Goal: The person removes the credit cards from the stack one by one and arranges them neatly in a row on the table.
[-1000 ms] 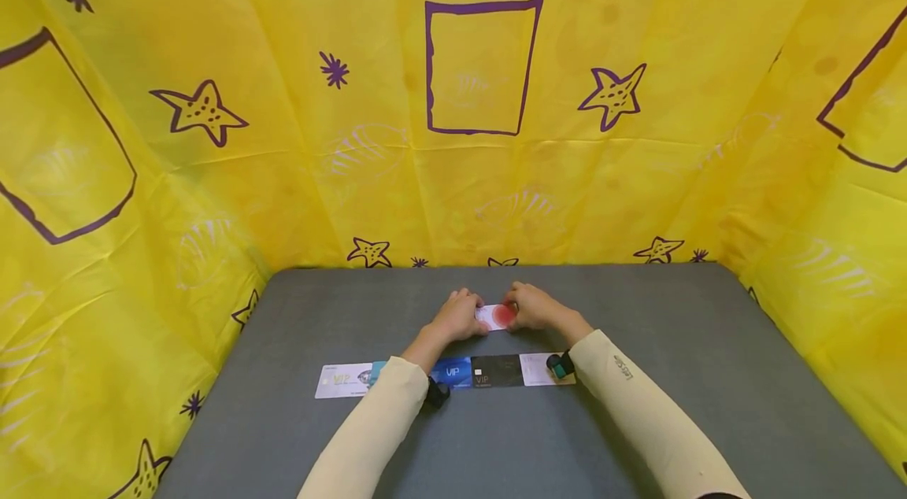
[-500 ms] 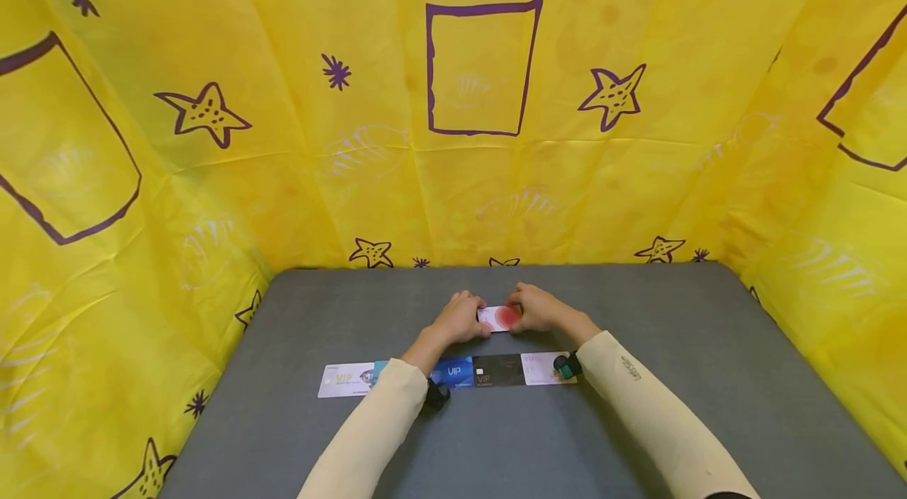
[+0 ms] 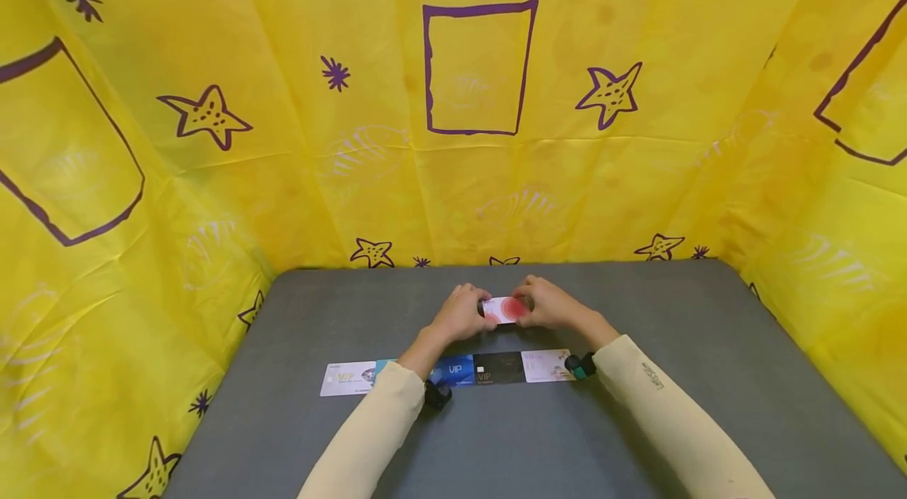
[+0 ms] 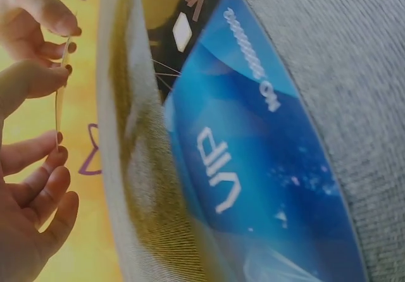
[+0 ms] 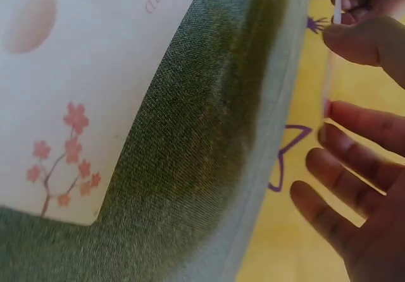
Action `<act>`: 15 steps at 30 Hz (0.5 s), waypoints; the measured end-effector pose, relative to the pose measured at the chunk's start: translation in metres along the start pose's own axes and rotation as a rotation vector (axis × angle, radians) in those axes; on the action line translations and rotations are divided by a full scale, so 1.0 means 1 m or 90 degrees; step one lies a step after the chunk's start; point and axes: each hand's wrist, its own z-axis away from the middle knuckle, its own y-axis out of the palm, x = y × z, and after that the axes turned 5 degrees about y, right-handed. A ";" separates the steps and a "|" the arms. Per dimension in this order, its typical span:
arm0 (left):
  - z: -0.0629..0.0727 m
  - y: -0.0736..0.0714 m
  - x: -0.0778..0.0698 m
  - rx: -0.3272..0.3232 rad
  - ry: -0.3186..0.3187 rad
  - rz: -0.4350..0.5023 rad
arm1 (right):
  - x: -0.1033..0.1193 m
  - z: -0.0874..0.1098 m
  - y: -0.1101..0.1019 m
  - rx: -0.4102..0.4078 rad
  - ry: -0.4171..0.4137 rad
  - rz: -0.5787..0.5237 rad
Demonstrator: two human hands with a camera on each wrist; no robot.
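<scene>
A white card with a red circle point(image 3: 503, 310) is held between both hands, beyond a row of cards. My left hand point(image 3: 459, 313) pinches its left end between thumb and fingers. At the card's right end, my right hand point(image 3: 554, 304) grips it likewise. Seen edge-on, the thin card point(image 4: 61, 102) stands upright in the left wrist view, apart from the table. In the right wrist view the same card point(image 5: 329, 73) shows as a narrow edge between the right thumb and index finger, the other fingers spread loosely.
On the grey table point(image 3: 666, 341) lies a row: a white VIP card point(image 3: 343, 379), a teal card point(image 3: 383, 366) partly under the left sleeve, a blue VIP card point(image 3: 456, 370), a black VIP card point(image 3: 498, 369) and a pale blossom card point(image 3: 544, 366). Yellow patterned cloth point(image 3: 468, 192) walls the back and sides.
Both hands have shifted slightly right and raised the held card a little. The right forearm has swung right, uncovering more of the pale blossom card. The row of cards stays put.
</scene>
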 end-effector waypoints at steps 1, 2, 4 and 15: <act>0.000 -0.001 -0.001 -0.006 0.003 0.002 | 0.000 0.001 -0.001 -0.008 -0.005 -0.003; 0.001 -0.002 -0.002 -0.011 0.006 0.003 | 0.000 0.003 -0.003 -0.016 -0.008 -0.004; 0.002 -0.004 -0.004 -0.021 0.014 0.010 | 0.000 0.006 -0.005 -0.026 -0.014 -0.002; 0.008 -0.004 -0.017 -0.035 0.037 0.030 | -0.004 0.022 -0.012 -0.046 -0.028 -0.016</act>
